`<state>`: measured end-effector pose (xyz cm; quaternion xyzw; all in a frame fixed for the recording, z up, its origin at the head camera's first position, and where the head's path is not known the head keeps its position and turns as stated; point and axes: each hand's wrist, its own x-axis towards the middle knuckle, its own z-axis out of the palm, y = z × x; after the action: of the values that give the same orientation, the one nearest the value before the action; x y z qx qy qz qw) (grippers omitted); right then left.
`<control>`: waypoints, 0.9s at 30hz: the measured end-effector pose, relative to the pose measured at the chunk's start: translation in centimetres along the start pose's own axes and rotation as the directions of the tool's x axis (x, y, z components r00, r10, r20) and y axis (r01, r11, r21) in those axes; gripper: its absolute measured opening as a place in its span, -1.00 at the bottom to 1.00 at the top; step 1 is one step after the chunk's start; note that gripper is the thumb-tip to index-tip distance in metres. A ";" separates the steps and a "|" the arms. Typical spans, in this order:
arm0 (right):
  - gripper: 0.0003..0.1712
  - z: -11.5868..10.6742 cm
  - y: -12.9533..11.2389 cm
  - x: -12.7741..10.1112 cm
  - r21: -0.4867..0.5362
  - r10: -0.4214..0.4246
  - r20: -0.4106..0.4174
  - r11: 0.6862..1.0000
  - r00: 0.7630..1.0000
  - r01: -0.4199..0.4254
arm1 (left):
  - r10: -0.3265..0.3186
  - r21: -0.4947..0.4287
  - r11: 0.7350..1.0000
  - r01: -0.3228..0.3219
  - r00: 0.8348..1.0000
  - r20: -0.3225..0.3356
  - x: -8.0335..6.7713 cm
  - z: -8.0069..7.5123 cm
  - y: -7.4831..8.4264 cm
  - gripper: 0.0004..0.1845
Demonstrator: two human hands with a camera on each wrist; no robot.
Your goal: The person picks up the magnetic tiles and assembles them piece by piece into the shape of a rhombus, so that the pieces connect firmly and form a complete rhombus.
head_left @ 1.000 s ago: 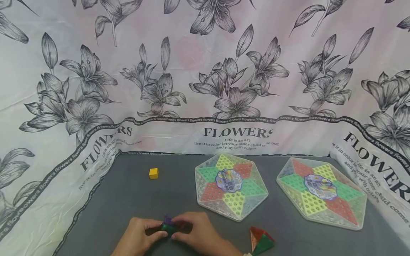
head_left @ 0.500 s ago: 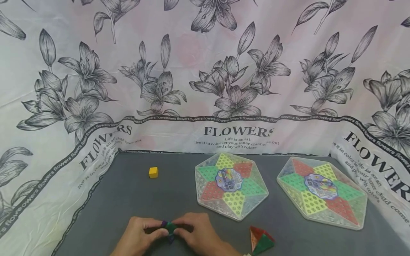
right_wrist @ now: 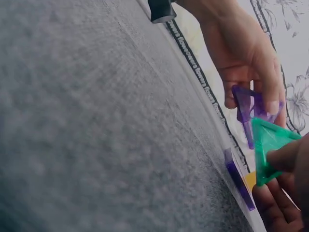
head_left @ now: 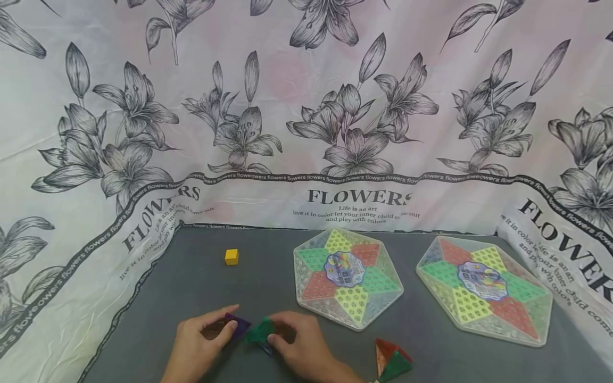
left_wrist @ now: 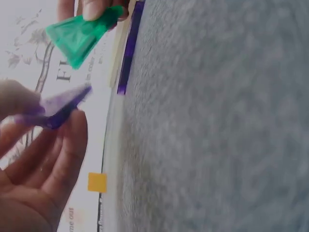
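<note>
Left hand [head_left: 193, 346], lower left of centre in the head view, pinches a purple tile [head_left: 237, 325] between thumb and fingers; in the left wrist view the same tile [left_wrist: 57, 107] sits edge-on at left, thumb on top, fingers [left_wrist: 48, 154] underneath. Right hand [head_left: 301, 346], just right of it, grips a green tile [head_left: 261, 332] at its fingertips. In the right wrist view the green tile [right_wrist: 268, 147] shows as a triangle at the right edge, held from below. The two tiles are near each other, corners close; whether they touch cannot be told. Both are held just above the grey mat [head_left: 201, 287]. A second purple piece [right_wrist: 238, 181] lies flat on the mat under the green tile.

Left to right across the rest of the head view: a yellow cube [head_left: 231, 256] sits alone on the mat, upper left of the hands, well apart from them. A hexagonal board [head_left: 348, 276] with a red, green and yellow star lies at centre. A small pyramid [head_left: 390, 360] of red and green tiles stands at the bottom edge, right of the right hand. A second board [head_left: 483, 290] lies at right. Flower-print cloth [head_left: 306, 106] backs the mat.
</note>
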<state>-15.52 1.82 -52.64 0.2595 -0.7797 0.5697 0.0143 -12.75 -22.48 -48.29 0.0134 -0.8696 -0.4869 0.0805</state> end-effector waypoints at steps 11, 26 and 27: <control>-0.62 -0.6 -0.3 -0.4 -0.115 0.029 -0.214 0.992 0.976 -0.054 | 0.023 0.244 0.970 0.001 0.995 -0.095 -0.2 0.7 0.6 -0.88; -0.41 0.0 -0.3 -1.1 -0.395 -0.172 -0.180 0.914 0.968 0.089 | 0.019 0.196 0.980 -0.020 1.000 0.009 -0.7 2.0 0.9 -0.79; -0.43 0.1 -0.3 -1.1 -0.387 -0.162 -0.183 0.919 0.970 0.081 | 0.008 0.158 0.987 -0.014 0.999 0.039 -0.7 2.1 0.9 -0.78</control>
<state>-14.46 2.08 -52.74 0.2380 -0.8508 0.4317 0.1819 -12.31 -20.16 -48.67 0.0058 -0.9069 -0.4163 0.0654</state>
